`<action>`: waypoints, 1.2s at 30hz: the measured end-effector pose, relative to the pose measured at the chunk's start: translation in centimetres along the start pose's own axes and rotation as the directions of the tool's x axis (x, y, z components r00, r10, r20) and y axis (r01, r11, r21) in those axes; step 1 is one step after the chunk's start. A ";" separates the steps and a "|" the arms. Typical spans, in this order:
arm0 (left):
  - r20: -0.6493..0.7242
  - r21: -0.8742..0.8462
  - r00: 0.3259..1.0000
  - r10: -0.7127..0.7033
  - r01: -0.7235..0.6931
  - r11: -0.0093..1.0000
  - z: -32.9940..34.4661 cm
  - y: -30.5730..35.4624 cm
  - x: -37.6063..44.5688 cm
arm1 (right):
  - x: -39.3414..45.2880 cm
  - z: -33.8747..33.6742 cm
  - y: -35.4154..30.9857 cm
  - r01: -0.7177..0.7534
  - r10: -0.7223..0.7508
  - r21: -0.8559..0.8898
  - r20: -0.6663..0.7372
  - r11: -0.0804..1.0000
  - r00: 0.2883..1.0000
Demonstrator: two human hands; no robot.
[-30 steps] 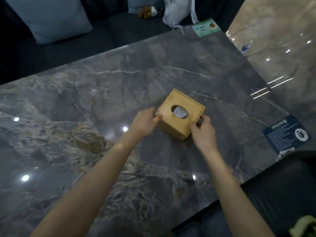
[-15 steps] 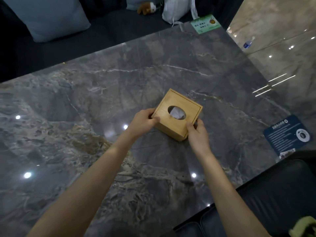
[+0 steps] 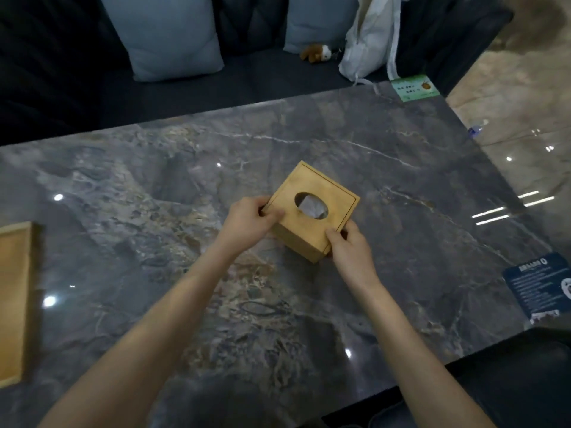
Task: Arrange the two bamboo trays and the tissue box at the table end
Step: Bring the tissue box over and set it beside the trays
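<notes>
A square bamboo tissue box (image 3: 321, 193) with an oval hole and white tissue showing sits near the middle of the grey marble table (image 3: 417, 168). My left hand (image 3: 247, 220) grips its left corner, thumb on the lid. My right hand (image 3: 352, 251) holds its near right corner. One bamboo tray (image 3: 14, 301) lies at the far left edge of the view, partly cut off. A second tray is not in sight.
A dark blue card (image 3: 539, 285) lies at the table's right near corner and a green card (image 3: 414, 87) at the far right corner. Behind the table a dark sofa holds two blue cushions (image 3: 173, 35), a small plush toy (image 3: 316, 53) and a white bag (image 3: 367, 38).
The view has swung left and tilted up, bringing the bamboo tray into sight. Both hands stay on the tissue box, with my left thumb now on the lid.
</notes>
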State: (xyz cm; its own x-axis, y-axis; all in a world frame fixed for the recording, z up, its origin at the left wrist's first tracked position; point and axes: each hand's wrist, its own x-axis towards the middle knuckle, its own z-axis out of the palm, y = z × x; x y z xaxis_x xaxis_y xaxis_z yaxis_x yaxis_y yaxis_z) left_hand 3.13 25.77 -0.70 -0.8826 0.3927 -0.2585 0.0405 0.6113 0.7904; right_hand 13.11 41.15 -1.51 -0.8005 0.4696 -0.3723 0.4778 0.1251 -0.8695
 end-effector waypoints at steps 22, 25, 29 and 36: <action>-0.496 -0.247 0.793 -0.354 0.262 0.933 -24.1 -21.9 -29.0 | -21.2 32.1 -6.4 0.237 -0.188 -0.010 0.579 0.971 0.793; -0.563 -0.281 0.714 -0.416 0.309 0.909 -25.3 -24.9 -33.1 | -25.0 35.9 -5.3 0.250 -0.169 -0.049 0.613 0.967 0.772; -0.550 -0.377 0.665 -0.505 0.342 0.861 -26.6 -28.7 -38.1 | -29.8 39.8 -4.1 0.240 -0.142 -0.050 0.684 0.969 0.716; -0.498 -0.541 0.579 -0.645 0.374 0.753 -27.9 -35.1 -44.8 | -35.9 45.3 -2.2 0.264 -0.076 -0.135 0.749 0.955 0.658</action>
State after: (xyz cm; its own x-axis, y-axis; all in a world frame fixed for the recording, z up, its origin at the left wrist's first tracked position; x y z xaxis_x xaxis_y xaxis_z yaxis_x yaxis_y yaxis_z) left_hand 28.21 -32.40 -1.36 -0.7706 -0.5093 -0.3831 -0.5531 0.2358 0.7991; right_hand 24.41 -15.52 -0.96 -0.8343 -0.3547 -0.4221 0.2940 0.3616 -0.8848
